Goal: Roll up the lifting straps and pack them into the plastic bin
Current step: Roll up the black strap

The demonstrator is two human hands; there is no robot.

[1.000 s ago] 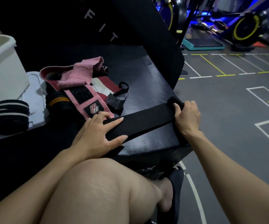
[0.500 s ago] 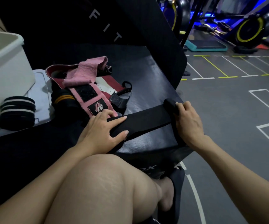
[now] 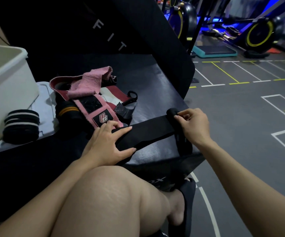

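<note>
Strap work takes place on the black padded gym box (image 3: 148,86), where a person sits with one bare knee raised. A long flat black fabric lifting strap (image 3: 148,130) lies stretched across the near corner of the box, between the two hands. The left hand (image 3: 108,142) lies flat on the near end of this strap, with its fingers straight and spread, and presses it down on the padding. The right hand (image 3: 194,124) grasps the far end, where the strap is already wound into a small tight roll (image 3: 171,112); the fingers and thumb are curled round this roll.

Behind the left hand there is a loose heap of more gear: a pink wrist wrap with a black hook patch and a logo label (image 3: 94,104), a dark red and white wrap (image 3: 114,95) under it, and a black wrap with orange stripes (image 3: 66,111). A finished roll of black strap with white stripes (image 3: 21,125) stands on a pale plastic lid (image 3: 44,103), just beside the white plastic bin (image 3: 6,89) at the left edge. The bin is well apart from the strap in the hands. I cannot tell what is inside the bin.
</note>
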